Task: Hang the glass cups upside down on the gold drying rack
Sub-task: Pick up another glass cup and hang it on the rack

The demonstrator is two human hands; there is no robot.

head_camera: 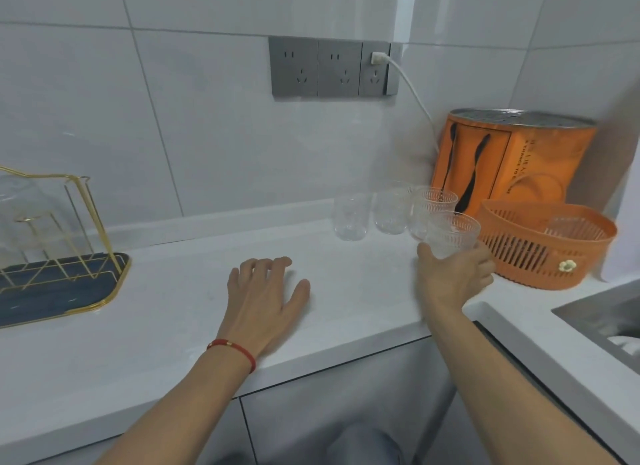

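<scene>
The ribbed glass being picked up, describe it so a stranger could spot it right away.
Look at the orange basket at the counter's right end. Just left of it, the right hand grips a ribbed glass. Of the glasses here, it is the nearest one and the only one held.

The drying rack stands at the counter's left end. 3 cups line the back wall to the right, a basket right of them, a box behind it.

1 head view, looking forward-down, close over white countertop, facing tiled wall.
</scene>
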